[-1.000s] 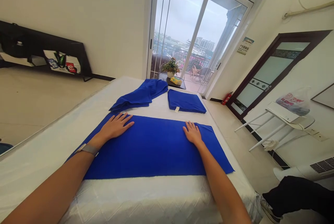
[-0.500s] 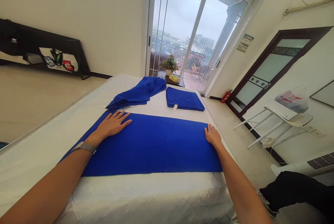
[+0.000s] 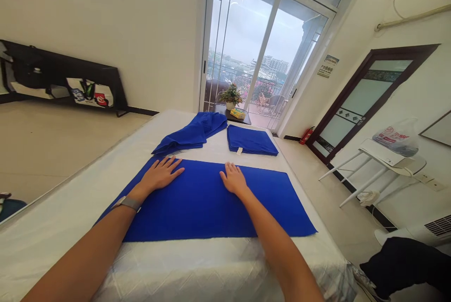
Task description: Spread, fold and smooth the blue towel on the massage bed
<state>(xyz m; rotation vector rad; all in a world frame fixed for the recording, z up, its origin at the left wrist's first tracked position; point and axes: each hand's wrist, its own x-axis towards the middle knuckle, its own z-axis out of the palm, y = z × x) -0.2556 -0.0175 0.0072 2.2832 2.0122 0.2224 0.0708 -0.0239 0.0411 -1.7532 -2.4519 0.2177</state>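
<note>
Both hands are observed open and unclenched, palms down on a blue cloth, grasping nothing. The blue cloth (image 3: 207, 208) lies flat across the near end of a white-covered bed (image 3: 176, 269), its long near edge close to the bed's near edge and its right end near the bed's right side. The left hand (image 3: 162, 174) rests on the left part of the cloth, fingers spread, fingertips at the far edge; a watch (image 3: 127, 203) with a grey band is worn on that wrist. The right hand (image 3: 233, 178) rests close to the middle of the far edge, thumb apart from the fingers, forearm crossing the near edge. The left forearm passes over the left end of the cloth and hides the near left corner. No pronounced creases are noted in the exposed middle of the cloth. Beyond the far left corner lies a rumpled blue heap (image 3: 192, 134); whether it touches the flat cloth cannot be determined. To the right of the heap, apart from the flat cloth, sits a neatly folded blue stack (image 3: 252, 140), a white tag (image 3: 239, 151) projecting from its near side. Past the bed's far end, a potted plant (image 3: 230, 94) and a yellow packet (image 3: 237, 113) stand in front of a sliding glass door (image 3: 243, 25). A red fire extinguisher (image 3: 306, 135) stands by the right wall.
</note>
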